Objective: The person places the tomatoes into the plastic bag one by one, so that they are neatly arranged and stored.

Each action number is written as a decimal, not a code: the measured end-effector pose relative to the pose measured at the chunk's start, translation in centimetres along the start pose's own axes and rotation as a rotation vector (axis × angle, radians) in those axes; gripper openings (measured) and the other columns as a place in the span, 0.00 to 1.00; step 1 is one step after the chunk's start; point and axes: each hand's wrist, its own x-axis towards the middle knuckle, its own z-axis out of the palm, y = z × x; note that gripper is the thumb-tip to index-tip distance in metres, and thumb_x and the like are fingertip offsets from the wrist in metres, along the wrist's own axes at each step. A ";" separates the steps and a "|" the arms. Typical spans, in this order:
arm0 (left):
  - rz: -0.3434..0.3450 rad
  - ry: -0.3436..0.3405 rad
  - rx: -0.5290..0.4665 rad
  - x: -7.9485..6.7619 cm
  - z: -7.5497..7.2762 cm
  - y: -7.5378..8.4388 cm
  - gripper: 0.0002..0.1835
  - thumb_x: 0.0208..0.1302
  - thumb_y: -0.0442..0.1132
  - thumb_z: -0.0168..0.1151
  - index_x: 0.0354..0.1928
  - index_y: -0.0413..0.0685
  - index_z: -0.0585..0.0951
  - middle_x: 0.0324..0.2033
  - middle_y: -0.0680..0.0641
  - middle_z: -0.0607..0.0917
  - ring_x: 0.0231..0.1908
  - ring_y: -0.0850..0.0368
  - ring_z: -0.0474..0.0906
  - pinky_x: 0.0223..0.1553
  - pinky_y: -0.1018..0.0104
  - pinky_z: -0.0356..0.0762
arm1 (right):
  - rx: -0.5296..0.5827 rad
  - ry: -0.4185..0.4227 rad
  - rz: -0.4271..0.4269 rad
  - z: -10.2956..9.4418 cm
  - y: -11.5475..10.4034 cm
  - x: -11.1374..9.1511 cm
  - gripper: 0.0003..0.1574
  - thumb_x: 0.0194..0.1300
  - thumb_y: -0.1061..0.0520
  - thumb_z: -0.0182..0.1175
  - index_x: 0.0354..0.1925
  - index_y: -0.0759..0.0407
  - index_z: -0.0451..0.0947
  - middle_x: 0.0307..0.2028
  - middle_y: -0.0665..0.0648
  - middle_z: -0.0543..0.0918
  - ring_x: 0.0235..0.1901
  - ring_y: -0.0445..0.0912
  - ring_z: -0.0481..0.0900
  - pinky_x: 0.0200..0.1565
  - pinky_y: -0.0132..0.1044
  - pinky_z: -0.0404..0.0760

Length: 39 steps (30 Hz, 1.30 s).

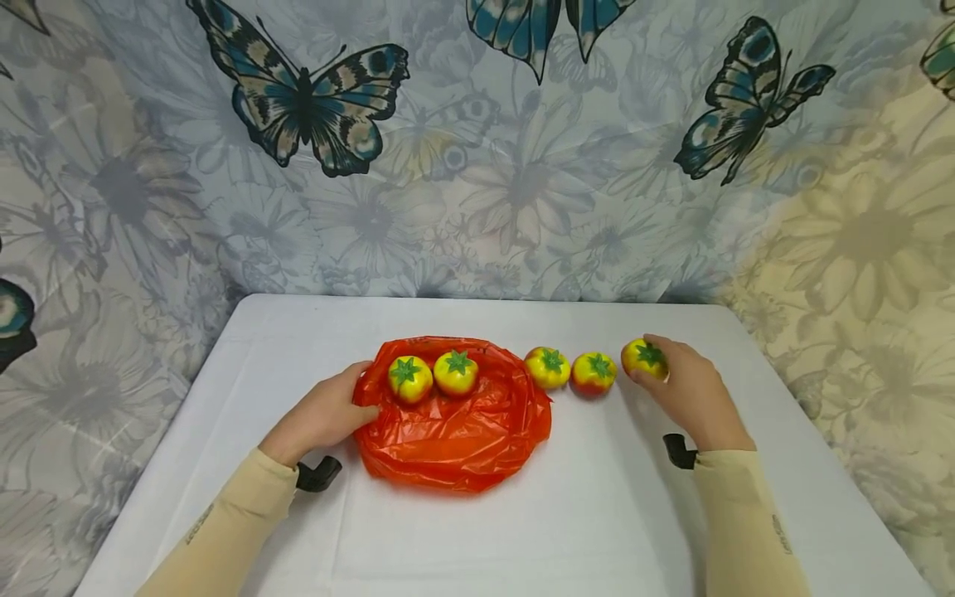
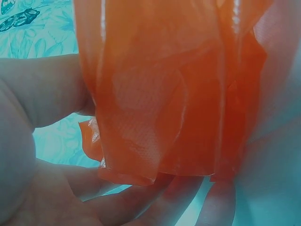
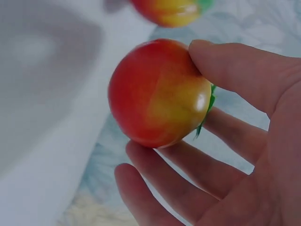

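My left hand grips the left edge of a crumpled red plastic bag. Up close in the left wrist view, the bag's film passes between the thumb and the fingers. Two red-and-yellow tomatoes with green leafy tops, a left one and a right one, sit side by side within the bag's outline. At the right, my right hand holds another tomato between thumb and fingertips, its red underside facing the wrist camera.
Two more tomatoes stand in a row on the white table, one at the bag's right edge and one beside it. Behind the table hangs a butterfly-patterned backdrop.
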 end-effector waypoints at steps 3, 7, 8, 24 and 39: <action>0.004 0.002 -0.006 -0.1 0.0 -0.2 0.42 0.73 0.42 0.64 0.84 0.39 0.60 0.74 0.35 0.77 0.65 0.41 0.81 0.69 0.38 0.80 | 0.009 0.013 -0.013 -0.3 -1.3 -0.8 0.45 0.75 0.46 0.68 0.80 0.61 0.66 0.73 0.76 0.73 0.68 0.74 0.73 0.65 0.74 0.74; 0.017 0.007 -0.013 0.0 0.0 -0.2 0.42 0.73 0.41 0.64 0.84 0.39 0.59 0.75 0.35 0.76 0.66 0.40 0.80 0.70 0.37 0.78 | 0.006 0.055 -0.048 -1.0 -3.6 -1.5 0.45 0.75 0.48 0.69 0.80 0.60 0.66 0.73 0.75 0.74 0.67 0.72 0.74 0.64 0.73 0.76; 0.019 0.007 -0.015 0.0 -0.1 -0.2 0.42 0.73 0.41 0.64 0.84 0.39 0.59 0.75 0.34 0.76 0.66 0.40 0.80 0.70 0.36 0.78 | 0.007 0.060 -0.061 -1.1 -4.3 -1.7 0.44 0.74 0.48 0.69 0.80 0.60 0.67 0.73 0.74 0.74 0.68 0.72 0.74 0.65 0.73 0.76; 0.010 0.012 -0.023 0.2 -0.2 -0.2 0.43 0.73 0.42 0.64 0.84 0.40 0.58 0.75 0.35 0.75 0.66 0.40 0.80 0.70 0.37 0.79 | 0.084 -0.032 -0.324 1.8 -15.8 -1.7 0.41 0.71 0.50 0.73 0.77 0.53 0.72 0.71 0.60 0.80 0.68 0.59 0.81 0.64 0.59 0.86; 0.017 0.032 -0.045 0.4 -0.2 -0.3 0.43 0.73 0.41 0.63 0.85 0.41 0.58 0.76 0.35 0.74 0.69 0.38 0.78 0.71 0.37 0.77 | 0.045 -0.117 -0.485 6.4 -22.8 -2.2 0.40 0.69 0.45 0.75 0.75 0.48 0.75 0.68 0.54 0.83 0.68 0.52 0.82 0.68 0.50 0.85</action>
